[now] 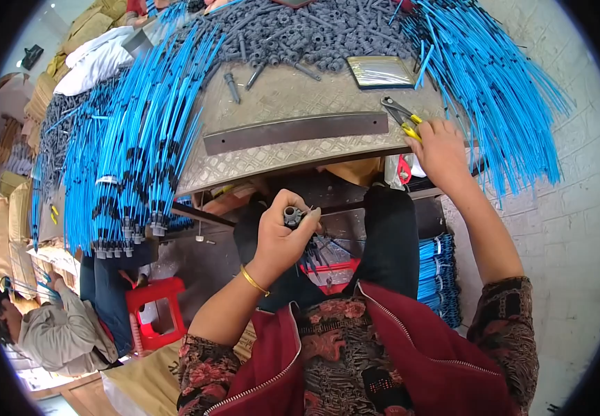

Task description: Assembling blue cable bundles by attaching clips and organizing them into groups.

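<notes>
My left hand [283,232] is closed around a dark grey plastic connector [292,216], held above my lap with its round open end facing up. Its lower part is hidden by my fingers. At the right front of the table, my right hand [440,149] is closed on the yellow handles of a pair of pliers [400,113]. The metal jaws point away from me, to the left. Near them on the tabletop lies a long dark metal bar [296,133] with a small hole at each end.
Grey connectors [314,31] are heaped at the back. Bundles of blue cable ties [140,118] hang over the left side; more blue strips [501,97] spread at right. A clear-topped box [381,72] lies behind the pliers. A person [64,326] sits at far left beside a red stool [158,312].
</notes>
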A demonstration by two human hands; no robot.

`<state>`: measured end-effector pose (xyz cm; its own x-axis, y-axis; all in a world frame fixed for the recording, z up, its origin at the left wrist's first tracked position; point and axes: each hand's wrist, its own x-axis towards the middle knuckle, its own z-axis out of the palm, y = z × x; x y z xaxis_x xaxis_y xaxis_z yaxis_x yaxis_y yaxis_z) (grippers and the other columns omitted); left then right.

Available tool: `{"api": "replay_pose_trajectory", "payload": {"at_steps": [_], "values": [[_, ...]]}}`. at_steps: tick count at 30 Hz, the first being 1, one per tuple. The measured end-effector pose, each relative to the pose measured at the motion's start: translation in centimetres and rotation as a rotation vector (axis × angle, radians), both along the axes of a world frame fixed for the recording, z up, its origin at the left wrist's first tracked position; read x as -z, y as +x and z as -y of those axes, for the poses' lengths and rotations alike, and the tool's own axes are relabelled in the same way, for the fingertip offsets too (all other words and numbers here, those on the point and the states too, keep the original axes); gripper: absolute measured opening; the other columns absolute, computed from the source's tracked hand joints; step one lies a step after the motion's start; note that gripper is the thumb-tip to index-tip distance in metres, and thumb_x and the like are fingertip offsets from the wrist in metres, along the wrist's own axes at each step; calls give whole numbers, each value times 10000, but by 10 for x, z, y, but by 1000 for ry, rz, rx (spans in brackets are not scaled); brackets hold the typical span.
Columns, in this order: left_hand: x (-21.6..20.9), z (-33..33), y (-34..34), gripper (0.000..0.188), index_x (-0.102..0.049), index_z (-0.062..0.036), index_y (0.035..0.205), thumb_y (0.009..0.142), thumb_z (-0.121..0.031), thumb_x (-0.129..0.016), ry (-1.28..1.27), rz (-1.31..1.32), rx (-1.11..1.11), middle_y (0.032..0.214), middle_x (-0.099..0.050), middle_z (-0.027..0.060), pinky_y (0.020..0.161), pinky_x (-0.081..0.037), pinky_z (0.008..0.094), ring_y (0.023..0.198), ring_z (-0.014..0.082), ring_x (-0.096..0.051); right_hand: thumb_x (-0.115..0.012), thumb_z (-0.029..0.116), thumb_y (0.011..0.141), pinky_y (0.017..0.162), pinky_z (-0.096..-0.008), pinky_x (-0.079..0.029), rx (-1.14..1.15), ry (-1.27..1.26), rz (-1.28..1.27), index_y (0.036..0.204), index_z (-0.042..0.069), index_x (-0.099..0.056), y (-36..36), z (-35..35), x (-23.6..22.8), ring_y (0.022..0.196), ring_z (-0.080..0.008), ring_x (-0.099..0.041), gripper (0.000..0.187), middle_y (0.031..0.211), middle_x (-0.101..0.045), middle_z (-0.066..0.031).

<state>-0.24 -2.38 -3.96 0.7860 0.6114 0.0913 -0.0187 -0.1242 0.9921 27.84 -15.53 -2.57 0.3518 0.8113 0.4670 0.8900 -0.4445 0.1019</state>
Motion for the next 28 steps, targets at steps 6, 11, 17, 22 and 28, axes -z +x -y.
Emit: {"api": "replay_pose_trajectory", "payload": {"at_steps": [6, 11, 17, 22, 28], "values": [[-1, 8, -17, 155, -429, -44, 796, 819, 13, -571, 52, -14, 3, 700, -556, 41, 588, -466, 228, 637, 90, -562, -552, 183, 826, 699, -370, -424, 20, 128, -615, 921, 20, -543, 7, 17, -20, 811, -306, -536, 189, 913, -562, -141], [4, 11, -20, 165, -427, -43, 805, 808, 25, -577, 162, -66, 13, 720, -567, 45, 601, -475, 232, 653, 94, -574, -552, 121, 801, 746, -355, -424, -492, -43, -760, 978, 57, -583, -70, 26, -61, 876, -266, -541, 191, 981, -551, -113], [2, 14, -18, 178, -422, -46, 824, 800, 20, -586, 201, -115, 27, 754, -590, 51, 614, -488, 234, 685, 101, -598, -602, 150, 701, 936, -398, -349, -703, -115, -51, 938, 78, -617, -90, 14, -64, 1043, -235, -476, 248, 1097, -512, -66], [2, 14, -20, 182, -421, -49, 831, 799, 18, -587, 264, -139, 27, 751, -597, 49, 614, -491, 232, 684, 102, -604, -585, 160, 717, 960, -440, -320, -670, -138, 35, 947, 92, -620, -93, 8, -60, 1072, -238, -460, 243, 1133, -496, -64], [7, 11, -19, 191, -417, -58, 845, 800, 16, -587, 285, -162, 18, 767, -606, 59, 615, -495, 234, 704, 116, -621, -600, 180, 709, 956, -479, -303, -632, -510, -9, 976, 116, -617, -94, 4, -68, 1098, -214, -434, 276, 1198, -447, -66]]}}
